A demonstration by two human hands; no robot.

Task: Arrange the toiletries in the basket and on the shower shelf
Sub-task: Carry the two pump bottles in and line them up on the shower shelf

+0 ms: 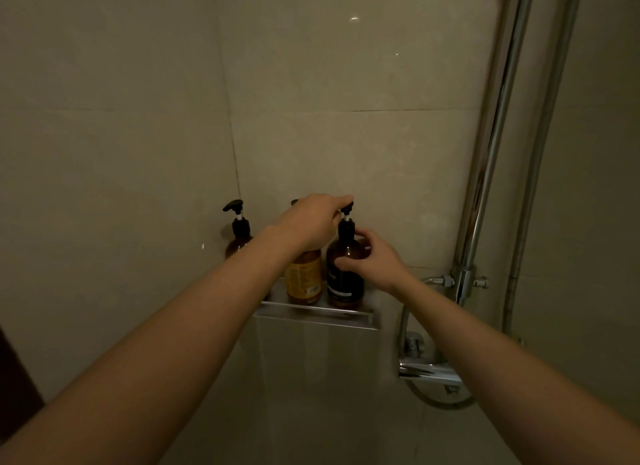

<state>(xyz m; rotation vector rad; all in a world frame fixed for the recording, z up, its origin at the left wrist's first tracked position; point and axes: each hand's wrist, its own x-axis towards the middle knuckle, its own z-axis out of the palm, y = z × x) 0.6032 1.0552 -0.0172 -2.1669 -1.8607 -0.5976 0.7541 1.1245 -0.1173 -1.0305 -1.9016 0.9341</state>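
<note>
Three brown pump bottles stand in a row on the metal shower shelf [313,313]. The right bottle [344,277] has a dark label. My right hand [375,262] grips its shoulder from the right. My left hand [311,222] reaches over the middle bottle and pinches the black pump head [347,208] of the right bottle. The middle bottle [304,279] has a yellow label, and its pump is mostly hidden behind my left hand. The left bottle [237,234] stands apart with its pump nozzle turned left; my left forearm covers its lower part.
A chrome shower riser pipe [491,159] runs up the wall at the right, with a mixer valve [431,369] and hose below the shelf. Beige tiled walls meet in a corner behind the bottles. No basket is in view.
</note>
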